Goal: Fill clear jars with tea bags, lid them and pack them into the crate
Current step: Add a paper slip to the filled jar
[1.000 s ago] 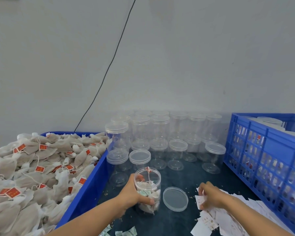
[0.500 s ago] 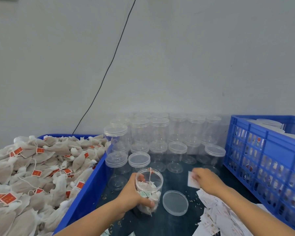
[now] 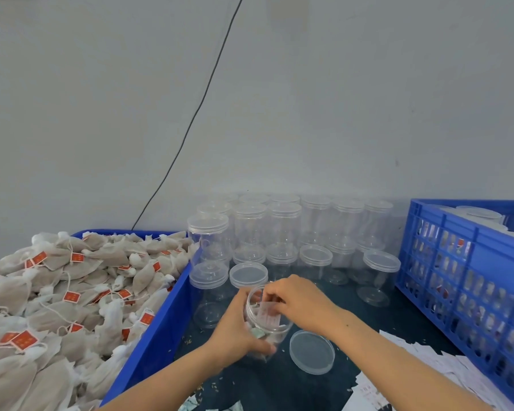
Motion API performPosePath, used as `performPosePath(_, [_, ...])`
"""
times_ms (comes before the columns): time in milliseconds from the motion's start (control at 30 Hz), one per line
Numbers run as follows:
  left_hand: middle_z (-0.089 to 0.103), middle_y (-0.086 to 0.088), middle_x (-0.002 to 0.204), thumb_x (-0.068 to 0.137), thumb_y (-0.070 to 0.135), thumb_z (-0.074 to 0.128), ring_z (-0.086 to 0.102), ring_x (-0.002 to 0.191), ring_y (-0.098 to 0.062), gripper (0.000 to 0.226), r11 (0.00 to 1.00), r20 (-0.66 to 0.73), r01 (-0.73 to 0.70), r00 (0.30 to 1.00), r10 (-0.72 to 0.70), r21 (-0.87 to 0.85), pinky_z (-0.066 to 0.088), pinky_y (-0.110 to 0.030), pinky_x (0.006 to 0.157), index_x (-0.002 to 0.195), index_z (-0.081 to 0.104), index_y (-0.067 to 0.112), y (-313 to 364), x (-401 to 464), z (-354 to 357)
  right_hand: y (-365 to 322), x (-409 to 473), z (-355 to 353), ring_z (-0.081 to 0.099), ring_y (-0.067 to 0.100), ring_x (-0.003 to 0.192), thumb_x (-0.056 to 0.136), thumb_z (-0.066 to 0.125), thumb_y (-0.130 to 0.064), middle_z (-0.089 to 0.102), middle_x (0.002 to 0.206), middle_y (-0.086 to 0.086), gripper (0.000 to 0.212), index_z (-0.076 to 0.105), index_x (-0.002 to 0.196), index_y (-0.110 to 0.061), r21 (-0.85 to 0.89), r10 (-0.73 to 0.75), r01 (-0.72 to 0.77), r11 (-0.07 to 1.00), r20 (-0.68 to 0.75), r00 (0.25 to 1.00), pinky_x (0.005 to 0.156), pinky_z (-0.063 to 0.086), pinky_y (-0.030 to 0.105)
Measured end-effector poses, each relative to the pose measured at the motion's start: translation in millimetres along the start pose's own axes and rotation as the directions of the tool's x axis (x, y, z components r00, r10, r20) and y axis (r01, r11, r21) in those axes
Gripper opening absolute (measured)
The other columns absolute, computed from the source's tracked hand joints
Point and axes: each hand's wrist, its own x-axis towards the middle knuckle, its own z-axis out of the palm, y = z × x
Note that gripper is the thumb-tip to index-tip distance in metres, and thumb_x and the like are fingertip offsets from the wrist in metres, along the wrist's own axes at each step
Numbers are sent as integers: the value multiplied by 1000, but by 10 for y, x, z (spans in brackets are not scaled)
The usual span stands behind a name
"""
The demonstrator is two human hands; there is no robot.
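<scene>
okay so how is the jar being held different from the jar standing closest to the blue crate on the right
The held jar has no lid and holds tea bags and a paper slip; the jar by the crate is lidded and looks empty. The held jar is gripped by the left hand, with the right hand at its mouth; the jar by the crate stands untouched. The held jar leans slightly; the other stands upright. Both are clear, round plastic jars.

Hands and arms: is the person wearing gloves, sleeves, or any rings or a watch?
No gloves. Both the left hand and the right hand are bare, and both forearms are bare as far as the picture shows, so no sleeve is in view. No watch, bracelet or ring can be seen on either wrist or on the fingers that show. The nails look short and plain.
</scene>
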Motion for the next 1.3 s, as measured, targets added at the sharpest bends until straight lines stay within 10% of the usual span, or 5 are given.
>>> performPosePath(433, [58,9,123,50,11,91,59,115,-10,96,998,-15,6,1000,-5,59,48,-37,103,128,39,33,21,11,-20,-189,137,15,61,31,95,92,56,-12,66,107,13,22,63,111,-7,-477,-15,121,871,221,975,81,48,36])
performPosePath(767, [59,9,123,48,12,91,58,115,-10,98,993,-12,38,999,-37,115,48,-38,102,129,40,32,6,-13,-4,-271,33,-9,58,29,103,90,56,-5,55,126,10,34,60,124,-5,-341,18,118,933,371,928,80,42,32])
performPosePath(1100, [54,15,118,49,13,91,54,106,1,91,992,-31,91,996,-89,88,42,-7,74,120,40,37,-95,62,-61,269,-225,131,55,0,103,94,44,2,53,111,-14,36,66,92,-26,364,191,-79,928,-282,940,93,42,13])
performPosePath(1200, [52,14,121,52,11,90,53,108,0,91,993,-28,98,995,-96,73,41,-7,76,122,38,37,-94,65,-51,488,-354,370,46,14,123,93,57,-18,45,127,-4,28,50,118,-28,398,364,-291,870,-122,923,106,37,30])
performPosePath(1300, [53,12,122,52,10,89,54,110,-2,90,993,-26,102,995,-100,64,41,-9,82,121,39,36,-117,53,-43,629,-511,676,23,23,137,78,70,-50,23,143,0,89,17,146,-29,283,410,-469,837,244,879,111,27,37])
